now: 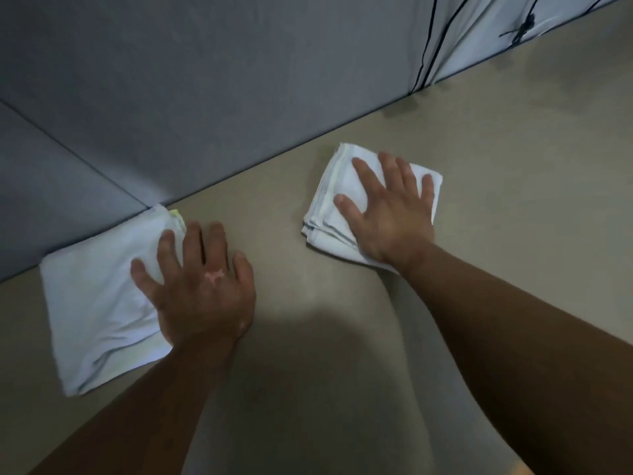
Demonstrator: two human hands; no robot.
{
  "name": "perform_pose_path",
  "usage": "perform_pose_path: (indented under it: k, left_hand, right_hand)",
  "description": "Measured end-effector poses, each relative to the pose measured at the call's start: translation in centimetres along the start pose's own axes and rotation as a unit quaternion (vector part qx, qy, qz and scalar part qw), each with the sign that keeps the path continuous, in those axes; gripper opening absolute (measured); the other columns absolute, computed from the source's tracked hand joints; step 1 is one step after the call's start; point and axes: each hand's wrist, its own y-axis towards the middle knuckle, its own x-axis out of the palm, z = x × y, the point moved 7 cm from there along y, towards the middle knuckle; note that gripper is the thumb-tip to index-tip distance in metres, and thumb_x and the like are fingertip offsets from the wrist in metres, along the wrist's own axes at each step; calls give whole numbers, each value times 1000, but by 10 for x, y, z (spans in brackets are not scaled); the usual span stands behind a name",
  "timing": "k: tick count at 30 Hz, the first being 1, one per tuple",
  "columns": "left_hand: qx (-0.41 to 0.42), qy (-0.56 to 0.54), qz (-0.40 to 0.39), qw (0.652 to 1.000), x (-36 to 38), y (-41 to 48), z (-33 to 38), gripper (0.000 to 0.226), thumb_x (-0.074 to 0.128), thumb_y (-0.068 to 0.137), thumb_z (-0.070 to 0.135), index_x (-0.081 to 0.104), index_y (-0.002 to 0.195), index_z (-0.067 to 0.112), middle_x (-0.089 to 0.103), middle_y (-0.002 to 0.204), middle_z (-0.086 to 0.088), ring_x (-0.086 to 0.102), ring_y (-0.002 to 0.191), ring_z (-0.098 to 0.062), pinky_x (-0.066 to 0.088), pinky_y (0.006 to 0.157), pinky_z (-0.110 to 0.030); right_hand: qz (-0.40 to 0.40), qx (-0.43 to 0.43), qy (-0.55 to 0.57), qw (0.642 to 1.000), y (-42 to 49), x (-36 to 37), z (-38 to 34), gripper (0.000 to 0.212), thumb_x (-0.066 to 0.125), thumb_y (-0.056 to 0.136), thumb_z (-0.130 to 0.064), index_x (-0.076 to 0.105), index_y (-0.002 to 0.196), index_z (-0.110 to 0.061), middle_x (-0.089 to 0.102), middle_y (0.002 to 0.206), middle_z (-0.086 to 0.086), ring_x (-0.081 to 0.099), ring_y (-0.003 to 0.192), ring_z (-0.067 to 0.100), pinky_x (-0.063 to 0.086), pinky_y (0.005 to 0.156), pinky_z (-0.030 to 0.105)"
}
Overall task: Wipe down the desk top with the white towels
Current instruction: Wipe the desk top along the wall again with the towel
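Beige and smooth, the desk top (479, 166) fills most of the view and runs out under both hands and beyond them on the right. A grey padded wall (205, 80) meets it along a slanted line past the fingertips. Beyond the right hand, at the far edge, hangs pale fabric with thin dark stripes (479, 36).

The left towel (96, 296) is the larger of the two. It is folded into a flat, nearly square pad, so no long axis stands out. It lies skewed: one corner points away and touches the foot of the wall just beyond the left hand's fingertips, and the opposite corner points back toward the person. A sliver of yellow-green shows at its far corner.

The right towel (337, 178) is folded smaller and thicker. It is also close to square and turned at an angle, with its stacked fold edges facing the left hand. It lies well short of the wall.

The left hand (205, 286) lies flat with fingers spread and pointing away, gripping nothing. Its outer fingers and the edge of the palm press the towel's right side, while the thumb lies over bare desk.

The right hand (394, 217) lies flat too, fingers fanned toward the wall. It rests wholly on its towel, with the wrist over the near corner.

Both forearms are bare and reach in from below, with a shadow on the desk between them.
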Motion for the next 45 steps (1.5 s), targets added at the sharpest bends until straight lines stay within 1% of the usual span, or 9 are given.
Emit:
perform_pose_path:
  k: [9,17,19,24,28,33,37,41,45]
  left_hand:
    - [8,-49,11,999,9,-2,-4,49,32,102,44,48,143,22,51,149,-7,34,147,-38,19,119,-67]
    - [44,-50,-28,997,10,-6,0,45,38,105,40,42,144,18,41,154,-12,24,151,-45,11,116,-80]
    - [77,-47,-28,996,5,-11,11,49,45,102,34,39,147,17,35,158,-17,21,152,-47,9,117,-80]
    - [223,-90,-48,969,-2,-48,74,53,51,100,33,43,151,23,35,162,-16,31,148,-44,30,115,-66]
    - [206,-111,-49,971,7,-54,87,53,38,103,38,42,154,27,36,165,-13,30,152,-39,26,119,-64]
    - [201,-108,-3,974,4,-54,86,56,39,100,38,47,153,23,42,161,-14,36,149,-39,28,118,-60]
    - [202,-114,-3,973,2,-52,87,57,40,99,37,48,153,20,43,160,-16,37,147,-41,29,116,-63]
    - [203,-113,-11,973,3,-51,87,58,40,100,38,46,154,21,42,161,-15,36,148,-41,28,118,-64]
    - [198,-114,-13,973,8,-50,86,58,38,100,41,43,156,25,39,163,-12,33,150,-38,25,120,-63]
  right_hand:
    - [-7,-14,-16,1000,23,-4,-5,87,20,86,-87,19,160,-40,12,169,5,9,155,28,3,121,65]
    - [-14,-87,1,996,-152,20,-35,77,24,93,-81,24,160,-43,11,172,5,8,158,30,1,122,64]
    - [-16,-96,10,995,-206,24,-28,71,26,97,-78,27,159,-42,12,172,4,8,158,28,2,123,65]
    - [-20,-48,-2,999,-269,32,8,65,27,100,-75,33,157,-43,16,171,-2,12,158,23,9,123,65]
    - [17,-14,16,1000,-232,21,29,66,31,98,-75,35,156,-44,24,169,-3,19,157,22,5,125,61]
    - [73,57,5,996,-150,4,67,69,37,95,-77,38,155,-42,29,167,2,25,154,24,10,123,61]
    - [52,100,14,994,-77,-6,91,76,29,93,-81,30,157,-42,19,169,5,16,156,25,5,123,63]
    - [35,93,15,995,-18,-18,103,85,20,87,-87,22,159,-41,17,169,4,12,156,25,5,122,64]
    - [50,75,7,996,-3,-22,104,84,27,88,-85,30,157,-39,27,165,5,22,152,27,12,121,61]
